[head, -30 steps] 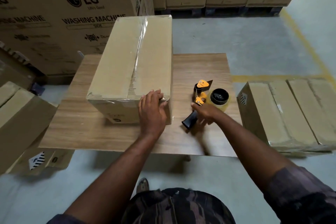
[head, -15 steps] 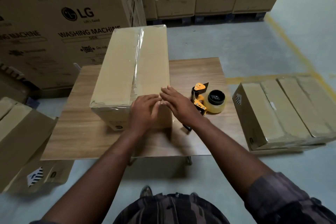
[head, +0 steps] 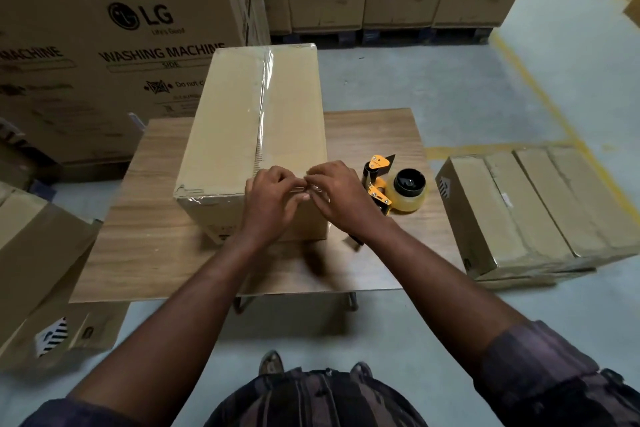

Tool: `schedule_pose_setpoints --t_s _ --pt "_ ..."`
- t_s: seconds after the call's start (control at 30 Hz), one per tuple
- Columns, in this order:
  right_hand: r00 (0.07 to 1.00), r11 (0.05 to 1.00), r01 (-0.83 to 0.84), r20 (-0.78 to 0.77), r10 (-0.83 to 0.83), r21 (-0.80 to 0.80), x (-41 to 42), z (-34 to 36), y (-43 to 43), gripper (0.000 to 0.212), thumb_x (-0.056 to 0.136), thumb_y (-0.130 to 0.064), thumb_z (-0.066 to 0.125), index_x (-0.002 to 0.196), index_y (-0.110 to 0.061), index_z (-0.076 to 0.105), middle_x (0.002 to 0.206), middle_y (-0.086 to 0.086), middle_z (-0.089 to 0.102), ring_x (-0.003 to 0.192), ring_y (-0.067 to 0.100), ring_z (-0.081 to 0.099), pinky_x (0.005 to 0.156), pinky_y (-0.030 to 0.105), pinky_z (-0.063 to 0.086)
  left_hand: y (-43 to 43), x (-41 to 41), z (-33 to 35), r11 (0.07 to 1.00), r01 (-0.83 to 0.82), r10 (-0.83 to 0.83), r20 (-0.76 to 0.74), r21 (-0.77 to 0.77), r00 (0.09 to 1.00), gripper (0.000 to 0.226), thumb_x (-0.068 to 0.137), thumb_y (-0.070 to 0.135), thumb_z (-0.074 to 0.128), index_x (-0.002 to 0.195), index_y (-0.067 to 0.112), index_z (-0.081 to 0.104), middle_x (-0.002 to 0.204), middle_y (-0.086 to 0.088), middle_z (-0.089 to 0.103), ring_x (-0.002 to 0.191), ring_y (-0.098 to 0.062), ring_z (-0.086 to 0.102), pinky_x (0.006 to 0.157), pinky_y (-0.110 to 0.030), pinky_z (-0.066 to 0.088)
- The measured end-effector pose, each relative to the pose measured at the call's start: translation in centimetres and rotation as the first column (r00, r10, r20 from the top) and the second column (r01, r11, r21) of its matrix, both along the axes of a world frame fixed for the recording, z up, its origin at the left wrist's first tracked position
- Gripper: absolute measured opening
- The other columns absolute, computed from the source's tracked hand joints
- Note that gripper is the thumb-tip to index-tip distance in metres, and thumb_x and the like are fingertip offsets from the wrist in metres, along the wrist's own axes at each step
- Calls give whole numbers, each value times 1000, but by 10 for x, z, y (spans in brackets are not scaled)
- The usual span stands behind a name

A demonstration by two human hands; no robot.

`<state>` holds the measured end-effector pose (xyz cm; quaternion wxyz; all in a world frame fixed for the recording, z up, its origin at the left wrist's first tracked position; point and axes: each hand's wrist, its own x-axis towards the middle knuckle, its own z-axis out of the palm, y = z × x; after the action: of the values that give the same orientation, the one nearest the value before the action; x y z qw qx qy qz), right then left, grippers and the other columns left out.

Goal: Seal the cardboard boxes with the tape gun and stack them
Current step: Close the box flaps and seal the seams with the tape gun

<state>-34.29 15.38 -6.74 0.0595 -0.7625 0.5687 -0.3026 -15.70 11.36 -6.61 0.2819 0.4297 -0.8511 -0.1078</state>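
Since a second ago, the right hand (head: 341,198) has left the tape gun (head: 389,189) and come across to the box (head: 235,128), where it now meets the left hand (head: 273,204). The left hand has lifted from lying flat on the near top corner.

Hands:
- Both hands sit at the near top edge of the box, right of the centre seam.
- The fingers of each hand are curled, with the fingertips drawn together so the two hands touch.
- A glossy scrap of clear tape (head: 313,188) shows between the fingertips, and both hands pinch it. How it joins the box cannot be told.

Task items:
- The box stands on the table (head: 138,253), left of centre, long side running away from the person. A clear strip runs along its top seam.
- The tape gun lies on the table just to the right of the box, roll to the right. The right wrist hides part of its handle.
- Sealed boxes (head: 540,211) lie side by side on the floor to the right of the table.

Surroundings: a washing machine carton (head: 121,45) stands behind the table at left.
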Motion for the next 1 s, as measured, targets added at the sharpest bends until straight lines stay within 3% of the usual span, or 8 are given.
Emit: schedule_pose_setpoints --t_s 0.13,0.37,0.47,0.53,0.63,0.77,0.93,1.0 --pt "1000 1000 20 6 -20 -9 8 2 -7 11 91 -15 73 98 -7 76 98 10 67 93 31 59 77 49 53 -14 17 4 998 -53 51 42 47 998 12 88 33 74 99 30 74 95 6 61 96 -21 54 80 -35 34" --pt "998 997 27 50 -23 -73 1 -14 8 20 91 1 70 109 -4 76 103 11 68 95 30 59 79 33 48 -15 39 -1 993 55 -64 87 101 994 45 77 17 82 118 29 68 108 6 60 101 -21 52 86 -37 41" --pt "1000 1000 17 -5 -17 17 6 0 -2 12 87 -7 76 100 -9 76 95 8 66 90 28 57 76 36 47 -17 47 4 997 49 -53 60 62 997 31 82 37 80 111 30 70 104 7 62 101 -20 53 84 -38 40" --pt "999 998 19 -37 -16 60 11 9 -10 7 89 -15 76 96 -12 77 92 6 64 88 27 56 76 37 46 -21 54 6 999 9 -11 35 45 999 22 86 38 76 105 30 71 100 7 63 98 -20 55 81 -37 38" --pt "998 994 64 -22 -62 94 13 11 -11 5 89 -16 77 93 -14 76 91 5 63 88 25 56 75 30 39 -28 70 4 996 -54 52 35 72 998 21 86 30 76 106 29 71 99 5 64 98 -23 57 82 -38 40" --pt "991 986 133 -36 -130 105 22 2 -1 18 81 -2 76 95 -13 71 94 6 60 90 29 54 72 32 37 -23 84 -2 996 -9 1 86 89 996 48 77 5 77 119 27 67 107 2 61 100 -27 54 85 -42 44" --pt "992 984 118 -71 -109 133 61 23 -15 16 87 -23 76 98 -14 70 96 6 63 95 26 55 76 40 46 -27 88 5 995 40 -44 36 94 998 32 83 29 79 113 27 69 105 4 63 100 -23 56 86 -42 45" --pt "995 983 90 -63 -81 158 76 25 -23 16 89 -27 76 98 -16 70 95 3 63 94 24 55 77 39 45 -32 93 6 995 19 -19 6 96 1000 26 84 26 78 109 26 69 101 4 64 97 -23 56 84 -42 46"
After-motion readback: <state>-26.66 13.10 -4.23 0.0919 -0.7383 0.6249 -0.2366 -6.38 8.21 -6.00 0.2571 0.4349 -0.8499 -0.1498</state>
